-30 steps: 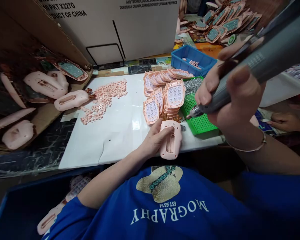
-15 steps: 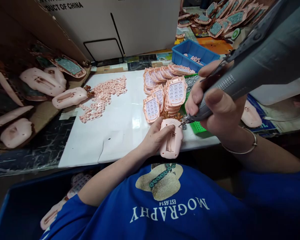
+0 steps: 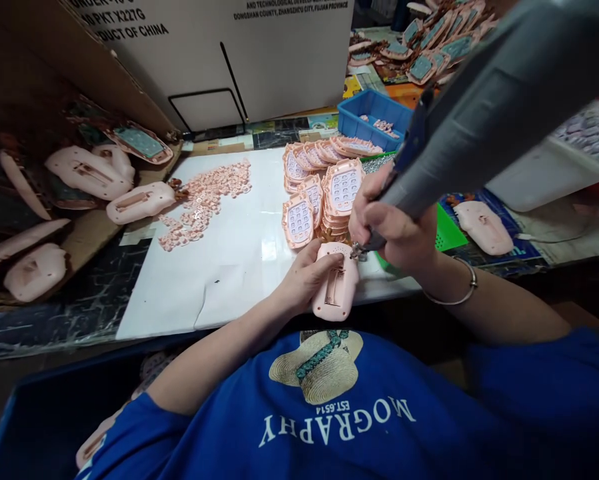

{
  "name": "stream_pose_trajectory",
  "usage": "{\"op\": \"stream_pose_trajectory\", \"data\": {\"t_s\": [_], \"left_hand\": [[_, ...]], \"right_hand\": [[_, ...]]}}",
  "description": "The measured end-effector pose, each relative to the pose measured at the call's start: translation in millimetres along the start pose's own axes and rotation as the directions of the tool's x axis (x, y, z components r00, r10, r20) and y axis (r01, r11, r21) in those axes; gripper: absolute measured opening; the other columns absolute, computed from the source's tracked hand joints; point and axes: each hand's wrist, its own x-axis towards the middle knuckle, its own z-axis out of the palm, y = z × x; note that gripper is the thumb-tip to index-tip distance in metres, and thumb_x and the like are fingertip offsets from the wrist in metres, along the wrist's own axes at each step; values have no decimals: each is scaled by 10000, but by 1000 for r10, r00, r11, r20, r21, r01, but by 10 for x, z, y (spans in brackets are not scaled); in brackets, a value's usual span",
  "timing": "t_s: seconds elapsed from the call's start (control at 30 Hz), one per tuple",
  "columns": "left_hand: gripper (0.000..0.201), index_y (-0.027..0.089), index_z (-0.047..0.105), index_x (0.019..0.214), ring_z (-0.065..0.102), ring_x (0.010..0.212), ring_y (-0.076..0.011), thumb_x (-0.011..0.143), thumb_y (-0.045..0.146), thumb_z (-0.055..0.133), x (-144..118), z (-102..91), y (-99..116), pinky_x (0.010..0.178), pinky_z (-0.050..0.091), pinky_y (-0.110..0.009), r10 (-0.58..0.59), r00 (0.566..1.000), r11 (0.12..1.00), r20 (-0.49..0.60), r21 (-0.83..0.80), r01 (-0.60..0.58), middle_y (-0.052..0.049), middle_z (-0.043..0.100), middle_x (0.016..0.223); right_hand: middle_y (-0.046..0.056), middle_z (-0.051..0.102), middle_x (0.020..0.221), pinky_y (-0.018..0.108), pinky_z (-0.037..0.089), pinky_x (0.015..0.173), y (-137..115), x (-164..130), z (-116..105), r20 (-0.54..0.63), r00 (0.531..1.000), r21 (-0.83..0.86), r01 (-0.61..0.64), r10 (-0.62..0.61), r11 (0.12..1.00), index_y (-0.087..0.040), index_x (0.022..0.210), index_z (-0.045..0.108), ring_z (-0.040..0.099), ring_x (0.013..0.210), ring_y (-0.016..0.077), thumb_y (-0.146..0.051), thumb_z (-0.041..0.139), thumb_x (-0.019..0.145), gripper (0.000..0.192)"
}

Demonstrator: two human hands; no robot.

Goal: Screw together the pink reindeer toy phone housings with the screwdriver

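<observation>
My left hand (image 3: 302, 279) is closed around a pink plastic toy phone casing (image 3: 335, 303), thumb pressed on its back. The casing lies back side up, showing a long open recess and screw holes at its corners. In my right hand (image 3: 396, 233) is a grey electric screwdriver (image 3: 459, 140), slanting up to the right. Its tip meets the casing near the upper right corner; whether it sits in the hole I cannot tell. Just beyond, pink front panels with keypads (image 3: 343, 189) stand stacked on the white board.
Small pink parts (image 3: 199, 203) lie heaped on the white board (image 3: 164, 293). A cardboard box (image 3: 99, 237) at left holds more casings. Behind are a blue bin (image 3: 352, 122) and a large white box (image 3: 279, 67). At right are a green tray (image 3: 449, 230) and another casing (image 3: 484, 227).
The screwdriver and my right hand have shifted left and slightly down, and the tool stands at a changed slant. My left hand still holds the casing. The view has shifted slightly.
</observation>
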Motion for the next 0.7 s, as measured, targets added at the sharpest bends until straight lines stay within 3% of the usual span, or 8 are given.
{"op": "stream_pose_trajectory", "data": {"t_s": [0.07,0.13,0.23,0.3,0.43,0.53,0.7], "left_hand": [[445,165,588,1014,640,729,-126,701,345,848,-6,6,-1,697,522,-248,1,1000,1000,1,0,-1,-7,698,884],[468,167,581,1047,643,748,-130,708,353,845,-8,6,-7,708,530,-257,-6,1000,1000,-3,16,6,-12,701,919],[468,176,577,1053,639,757,-132,718,367,842,-5,-8,-17,702,525,-254,-12,1000,999,-2,53,12,-8,693,922],[462,181,578,1051,634,761,-131,726,380,838,-4,-19,-22,706,520,-251,-10,1000,998,10,62,9,-5,688,921],[436,184,581,1049,632,780,-129,751,390,823,-8,-34,-20,725,516,-248,-12,1000,998,26,67,10,-4,684,927],[420,185,589,1059,634,794,-131,766,382,816,-5,-48,-20,738,517,-250,-13,999,998,35,70,11,-5,684,937],[407,189,592,1083,639,810,-143,789,381,798,14,-82,-48,754,522,-267,-4,998,998,61,60,1,-10,687,943]], "right_hand": [[-56,529,636,282,420,439,-68,99,-31,-15,999,257,-42,48,965,-291,987,627,480,455,126,-469,735,868,240],[-65,516,631,267,375,414,-134,223,-99,-51,997,377,-28,51,926,-280,960,657,457,433,107,-409,788,823,229],[-65,508,635,279,359,412,-102,426,-268,-233,970,260,126,-64,957,-273,928,665,452,425,100,-462,838,772,301],[-68,525,633,293,379,454,49,551,-405,-334,936,100,152,-111,983,-298,921,634,461,449,108,-523,860,733,371],[-78,599,693,312,397,519,498,725,-632,-350,936,-7,15,-17,1000,-341,962,545,486,505,125,-594,821,750,431],[-103,604,681,316,383,499,745,804,-689,-369,928,27,62,-47,998,-335,954,519,473,477,114,-570,841,732,456],[-124,545,577,335,342,447,919,883,-666,-456,884,-14,110,-104,994,-319,910,518,433,408,118,-665,846,652,542]]}}
